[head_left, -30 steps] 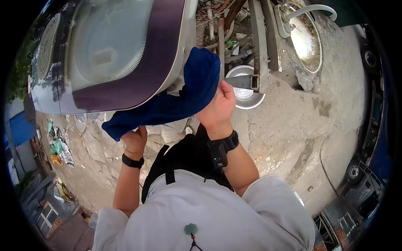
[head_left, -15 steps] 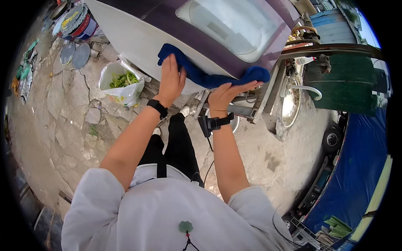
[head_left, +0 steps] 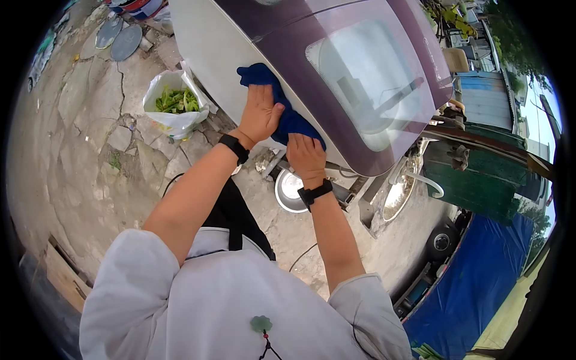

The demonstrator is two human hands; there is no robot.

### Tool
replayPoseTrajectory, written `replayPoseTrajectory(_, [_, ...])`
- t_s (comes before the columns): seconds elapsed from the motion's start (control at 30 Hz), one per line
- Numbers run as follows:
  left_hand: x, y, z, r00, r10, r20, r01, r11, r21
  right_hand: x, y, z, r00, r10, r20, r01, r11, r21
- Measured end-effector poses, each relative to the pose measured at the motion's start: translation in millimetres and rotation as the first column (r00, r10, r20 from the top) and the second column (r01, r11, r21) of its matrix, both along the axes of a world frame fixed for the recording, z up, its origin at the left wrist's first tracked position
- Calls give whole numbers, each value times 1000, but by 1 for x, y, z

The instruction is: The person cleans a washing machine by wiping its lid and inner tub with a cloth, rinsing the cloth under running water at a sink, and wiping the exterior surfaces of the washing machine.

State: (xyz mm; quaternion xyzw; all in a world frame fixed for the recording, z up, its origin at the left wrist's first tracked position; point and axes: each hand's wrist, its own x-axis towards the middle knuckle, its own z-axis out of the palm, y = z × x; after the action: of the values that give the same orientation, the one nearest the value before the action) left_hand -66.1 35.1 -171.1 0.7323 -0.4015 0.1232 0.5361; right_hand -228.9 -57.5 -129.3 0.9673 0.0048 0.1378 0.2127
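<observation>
A dark blue cloth point(head_left: 288, 114) lies bunched against the pale side panel of a boxy appliance point(head_left: 207, 45) with a purple top. My left hand point(head_left: 259, 114) presses flat on the upper part of the cloth, fingers straight and thumb apart. At the cloth's lower end is my right hand point(head_left: 306, 159), its fingers bent over the fabric; the fingertips are partly hidden. In the appliance's top is a clear, hazy window point(head_left: 366, 84). Both wrists wear black bands.
Left of the appliance, a white plastic bag point(head_left: 171, 123) of green leaves stands on cracked concrete. Below my right hand is a metal basin point(head_left: 290, 191). A white curved hose point(head_left: 426, 185), a green panel point(head_left: 474, 165) and a blue tarp point(head_left: 474, 264) are on the right.
My right hand has moved left and down, closer to my left hand, bringing the cloth's end along. The cloth is more bunched. My view has shifted to the right.
</observation>
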Motion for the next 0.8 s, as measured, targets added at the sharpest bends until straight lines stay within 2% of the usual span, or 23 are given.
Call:
replayPoseTrajectory(0.07, [11, 14, -1, 996, -87, -6, 88, 990, 112, 9, 8, 0, 999, -5, 53, 2, 999, 51])
replayPoseTrajectory(0.17, [26, 24, 9, 978, -57, -200, 87, 986, 145, 16, 18, 4, 998, -33, 51, 28, 995, 99])
replayPoseTrajectory(0.23, [42, 16, 5, 982, -4, -191, 2, 1000, -11, 23, 24, 8, 992, -54, 118, 41, 993, 107])
replayPoseTrajectory(0.3, [51, 9, -1, 983, 13, -182, -37, 991, -126, 43, 27, 10, 996, -45, 79, 33, 990, 140])
replayPoseTrajectory(0.4, [60, 7, -22, 981, -4, -195, -15, 996, -93, 78, 42, 18, 997, -60, 43, 54, 989, 138])
replayPoseTrajectory(0.43, [65, 12, -20, 991, -19, -132, 10, 998, -64, 92, 47, 26, 998, -55, 36, 50, 992, 117])
replayPoseTrajectory(0.53, [73, 23, -22, 989, -13, -149, 31, 993, 116, 113, 49, 21, 999, 16, 47, -22, 990, 141])
replayPoseTrajectory(0.6, [69, 24, -33, 995, 99, -3, -99, 995, 16, 107, 46, 27, 999, 37, -7, -35, 987, 158])
replayPoseTrajectory(0.63, [67, 31, -20, 998, 59, 2, -59, 995, 79, 100, 46, 32, 999, 35, 16, -36, 995, 93])
replayPoseTrajectory(0.67, [66, 37, -6, 1000, 18, 7, -19, 990, 140, 91, 45, 28, 998, 8, 57, -17, 986, 166])
replayPoseTrajectory(0.7, [72, 34, 1, 980, 27, 196, -43, 996, 79, 87, 45, 30, 997, -5, 80, -7, 989, 149])
replayPoseTrajectory(0.73, [79, 31, 12, 972, 34, 232, -43, 998, 36, 86, 45, 31, 995, -20, 97, 7, 991, 136])
replayPoseTrajectory(0.8, [101, 20, 40, 994, 100, -53, -107, 980, -170, 100, 52, 38, 998, -28, 57, 22, 993, 116])
